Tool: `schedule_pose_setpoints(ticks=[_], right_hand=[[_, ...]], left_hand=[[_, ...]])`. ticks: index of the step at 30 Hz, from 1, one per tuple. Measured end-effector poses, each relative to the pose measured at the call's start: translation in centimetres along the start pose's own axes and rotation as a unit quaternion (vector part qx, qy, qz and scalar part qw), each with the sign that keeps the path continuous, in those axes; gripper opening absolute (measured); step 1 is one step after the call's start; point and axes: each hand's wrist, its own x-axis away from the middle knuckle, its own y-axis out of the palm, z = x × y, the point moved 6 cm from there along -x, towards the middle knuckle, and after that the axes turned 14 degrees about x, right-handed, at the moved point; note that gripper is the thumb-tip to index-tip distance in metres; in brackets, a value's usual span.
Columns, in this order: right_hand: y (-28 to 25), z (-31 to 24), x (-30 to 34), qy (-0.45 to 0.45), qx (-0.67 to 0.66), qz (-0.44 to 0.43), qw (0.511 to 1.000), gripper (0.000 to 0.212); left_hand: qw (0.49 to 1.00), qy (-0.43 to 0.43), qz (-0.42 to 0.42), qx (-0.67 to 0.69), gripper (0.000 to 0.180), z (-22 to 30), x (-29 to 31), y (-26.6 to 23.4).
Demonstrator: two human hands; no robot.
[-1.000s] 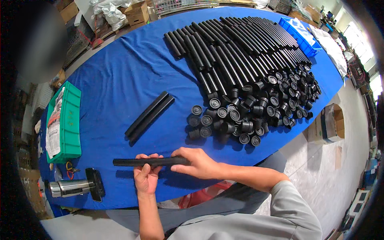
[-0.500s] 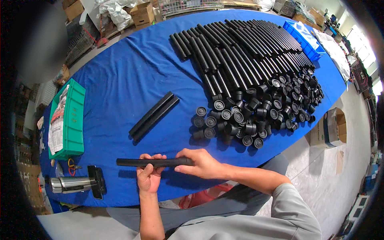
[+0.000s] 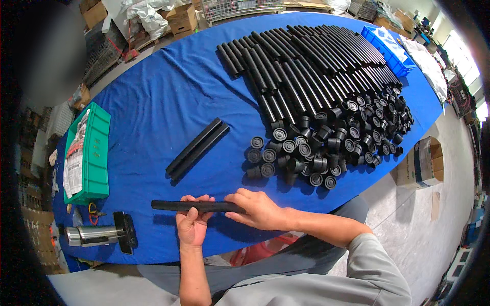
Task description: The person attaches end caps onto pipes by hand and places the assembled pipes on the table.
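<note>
A long black tube (image 3: 168,205) lies level just above the near edge of the blue table (image 3: 153,102). My left hand (image 3: 192,226) grips its middle from below. My right hand (image 3: 256,209) holds its right end, fingers wrapped over the top. Two more black tubes (image 3: 198,148) lie side by side on the cloth beyond my hands. A heap of short black caps (image 3: 326,143) sits to the right, in front of a wide row of black tubes (image 3: 306,66).
A green bin (image 3: 92,153) with a printed bag in it stands at the left. A metal cylinder tool with a black base (image 3: 102,234) lies at the near left. A blue bin (image 3: 388,46) sits far right. A cardboard box (image 3: 421,163) stands on the floor.
The tube and both hands stay in nearly the same place; the view has shifted slightly. My grip on the tube is unchanged.
</note>
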Motion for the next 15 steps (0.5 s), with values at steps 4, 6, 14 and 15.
schedule_pose_setpoints(ticks=[4,6,14,15], right_hand=[[1.0,0.6,0.2,0.279,-0.206,-0.258,0.902,0.03],[1.2,0.9,0.4,0.312,-0.223,-0.265,0.885,0.032],[1.0,0.7,0.2,0.113,-0.079,-0.162,0.977,0.036],[0.6,0.5,-0.2,0.113,-0.08,-0.162,0.977,0.036]], left_hand=[[1.0,0.002,-0.007,0.006,0.034,0.4,0.3,-0.6],[1.0,0.008,-0.008,-0.01,0.034,0.3,0.3,-0.2],[1.0,0.016,0.007,0.014,0.033,0.4,0.2,-0.5],[0.999,0.02,0.006,0.028,0.032,0.4,0.2,-0.4]])
